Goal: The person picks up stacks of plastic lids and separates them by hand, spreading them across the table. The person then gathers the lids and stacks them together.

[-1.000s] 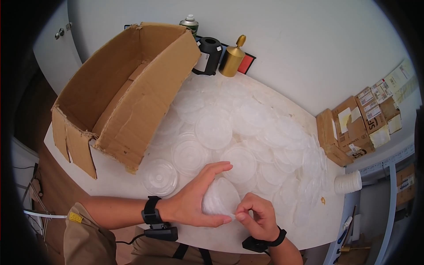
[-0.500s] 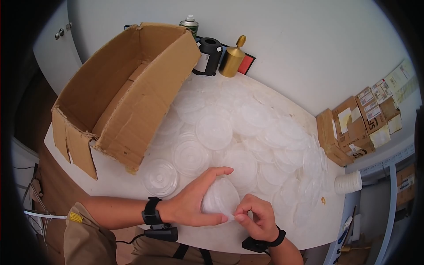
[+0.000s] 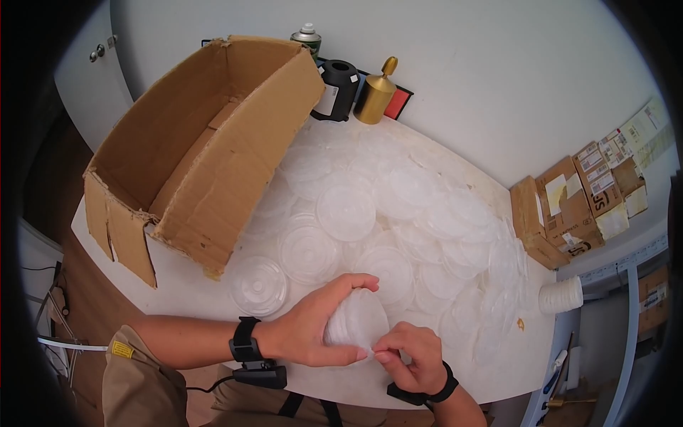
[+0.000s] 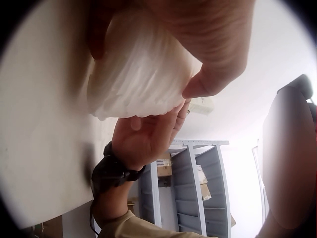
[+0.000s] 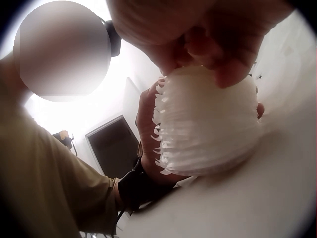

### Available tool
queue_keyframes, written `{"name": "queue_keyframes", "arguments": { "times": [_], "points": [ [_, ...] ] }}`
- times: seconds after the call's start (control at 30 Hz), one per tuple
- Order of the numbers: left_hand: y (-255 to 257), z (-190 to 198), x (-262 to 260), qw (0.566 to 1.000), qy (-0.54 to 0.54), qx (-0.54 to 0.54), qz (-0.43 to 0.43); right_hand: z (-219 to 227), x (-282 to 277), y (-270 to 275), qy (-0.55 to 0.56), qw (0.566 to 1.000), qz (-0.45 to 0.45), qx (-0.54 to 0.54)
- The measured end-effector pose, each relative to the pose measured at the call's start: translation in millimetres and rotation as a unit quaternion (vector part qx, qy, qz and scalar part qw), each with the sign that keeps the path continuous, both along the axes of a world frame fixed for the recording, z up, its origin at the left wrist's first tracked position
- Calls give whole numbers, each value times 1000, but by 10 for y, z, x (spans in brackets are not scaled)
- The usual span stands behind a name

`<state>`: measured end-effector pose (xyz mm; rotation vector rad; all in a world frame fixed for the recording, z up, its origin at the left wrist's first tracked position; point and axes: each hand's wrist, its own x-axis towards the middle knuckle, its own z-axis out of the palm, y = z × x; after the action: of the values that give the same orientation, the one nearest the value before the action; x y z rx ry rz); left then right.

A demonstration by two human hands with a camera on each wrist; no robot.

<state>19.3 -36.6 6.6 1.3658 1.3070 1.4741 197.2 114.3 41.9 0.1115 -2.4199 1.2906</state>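
My left hand (image 3: 309,324) grips a stack of clear plastic lids (image 3: 360,319), its thumb along the near side and its fingers round the far side. The stack lies tilted on its side, and in the right wrist view the many layered rims and small tabs of the stacked lids (image 5: 205,126) show. With thumb and forefinger, my right hand (image 3: 418,356) pinches the edge of a lid at the stack's right end. Beyond both hands, loose plastic lids (image 3: 345,213) spread over the white table (image 3: 498,377). One single lid (image 3: 257,286) sits left of my left hand.
A large open cardboard box (image 3: 235,164) stands at the back left. Behind the lids are a spray can (image 3: 306,39), a black container (image 3: 338,89) and a gold canister (image 3: 374,98). Another lid stack (image 3: 560,294) lies at the right edge, near cardboard boxes (image 3: 569,196).
My right hand has shifted slightly left along the stack's end, still at the lid edge. My left fingers have moved a little nearer to the stack.
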Motion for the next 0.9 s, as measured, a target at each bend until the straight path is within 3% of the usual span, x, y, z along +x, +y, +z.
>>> {"name": "queue_keyframes", "arguments": {
  "times": [0.47, 0.57, 0.73, 0.9],
  "points": [
    [-7, -5, -4, 1000, 17, -1, 1, 2, 9, -9, 10, 999, 27, 42],
    [-26, -37, 3, 999, 30, 6, 11, 22, 13, -40, -10, 999, 24, 37],
    [-40, 15, 21, 999, -43, -24, -3, -5, -4, -31, -17, 999, 30, -2],
    [-30, -2, 7, 1000, -25, 1, 0, -26, -12, -29, -28, 998, 32, -42]
  ]
}}
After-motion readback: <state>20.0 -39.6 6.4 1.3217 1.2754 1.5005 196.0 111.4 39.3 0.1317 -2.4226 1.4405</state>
